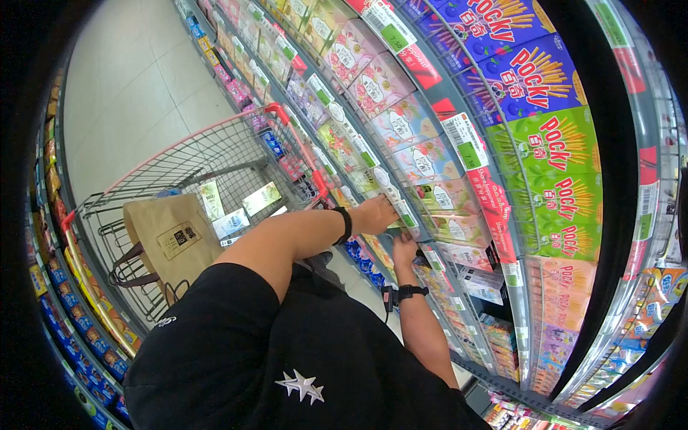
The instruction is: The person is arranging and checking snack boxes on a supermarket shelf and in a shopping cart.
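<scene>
We saw two bare arms reaching to a store shelf point(459, 107) full of snacks. The left hand point(376, 213) was near the middle of the view, with a black band point(346, 224) on its wrist. Its fingers lay against the front edge of the shelf, right by a row of small snack boxes point(441, 195). We could not tell if it was holding a box or only touching one.

The right hand point(405, 251) was just below the left hand, at about 5 o'clock from it, and close to it. It had a black watch point(408, 292) on its wrist. Its fingers pointed into the same row of boxes, and we could not tell whether they were gripping anything.

The small snack boxes sat at 3 o'clock from the hands, standing on the shelf behind white price tags point(466, 140). Farther off at 2 o'clock were green Pocky boxes point(559, 150) and blue Pocky boxes point(516, 79).

At 9 o'clock from the hands stood a wire shopping cart point(193, 161) with a red handle point(297, 147). A brown bag point(168, 240) and some flat packs point(259, 197) lay inside it. A black shirt point(287, 358) filled the bottom of the view.
</scene>
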`<state>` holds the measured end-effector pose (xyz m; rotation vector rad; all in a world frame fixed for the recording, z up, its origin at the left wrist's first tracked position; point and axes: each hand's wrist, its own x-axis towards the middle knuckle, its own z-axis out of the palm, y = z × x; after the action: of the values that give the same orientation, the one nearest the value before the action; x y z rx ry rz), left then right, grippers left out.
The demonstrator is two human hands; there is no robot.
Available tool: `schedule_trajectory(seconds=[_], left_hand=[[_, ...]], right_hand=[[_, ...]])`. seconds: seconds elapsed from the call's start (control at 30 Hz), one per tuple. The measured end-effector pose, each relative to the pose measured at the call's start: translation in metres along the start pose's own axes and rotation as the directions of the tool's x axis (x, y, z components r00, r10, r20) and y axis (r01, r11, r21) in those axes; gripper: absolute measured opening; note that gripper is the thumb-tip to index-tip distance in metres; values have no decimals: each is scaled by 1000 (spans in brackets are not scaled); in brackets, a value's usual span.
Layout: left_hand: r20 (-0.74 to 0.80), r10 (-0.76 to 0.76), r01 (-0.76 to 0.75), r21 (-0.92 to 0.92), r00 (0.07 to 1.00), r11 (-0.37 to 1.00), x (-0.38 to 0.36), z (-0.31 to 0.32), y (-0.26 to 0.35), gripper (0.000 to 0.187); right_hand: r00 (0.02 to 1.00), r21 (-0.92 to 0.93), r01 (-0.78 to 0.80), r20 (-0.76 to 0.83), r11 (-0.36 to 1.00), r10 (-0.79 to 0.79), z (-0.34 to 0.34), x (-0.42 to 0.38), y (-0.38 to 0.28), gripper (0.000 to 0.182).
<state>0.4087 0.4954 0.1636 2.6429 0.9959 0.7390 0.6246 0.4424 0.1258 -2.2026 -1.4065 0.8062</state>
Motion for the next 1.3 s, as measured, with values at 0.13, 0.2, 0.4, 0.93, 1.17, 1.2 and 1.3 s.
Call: schedule_trajectory(seconds=[0.13, 0.2, 0.4, 0.93, 1.17, 1.2, 1.3], left_hand=[[-125, -27, 23, -27, 992, 999, -15, -17, 7, 58], [-51, -88, 76, -210, 995, 975, -44, -20, 6, 56], [256, -461, 526, -465, 850, 712, -189, -52, -5, 34], [200, -947, 908, -388, 252, 160, -366, -102, 162, 30], [205, -956, 937, -320, 210, 137, -420, -121, 192, 28], [188, -962, 934, -333, 198, 127, -420, -123, 191, 26], [232, -959, 946, -313, 165, 87, -419, -131, 169, 24]], right_hand=[[998, 209, 56, -40, 976, -48, -5, -24, 7, 62], [999, 264, 38, 8, 964, -41, -9, -38, 19, 57], [894, 346, -181, 448, 921, 7, -31, -104, -10, 32], [730, 403, -227, 673, 887, -119, -24, -168, 90, 27], [719, 390, -295, 692, 872, -66, -21, -208, 125, 25], [714, 375, -300, 698, 877, -55, -23, -212, 126, 25], [717, 388, -313, 695, 867, -52, -18, -214, 118, 25]])
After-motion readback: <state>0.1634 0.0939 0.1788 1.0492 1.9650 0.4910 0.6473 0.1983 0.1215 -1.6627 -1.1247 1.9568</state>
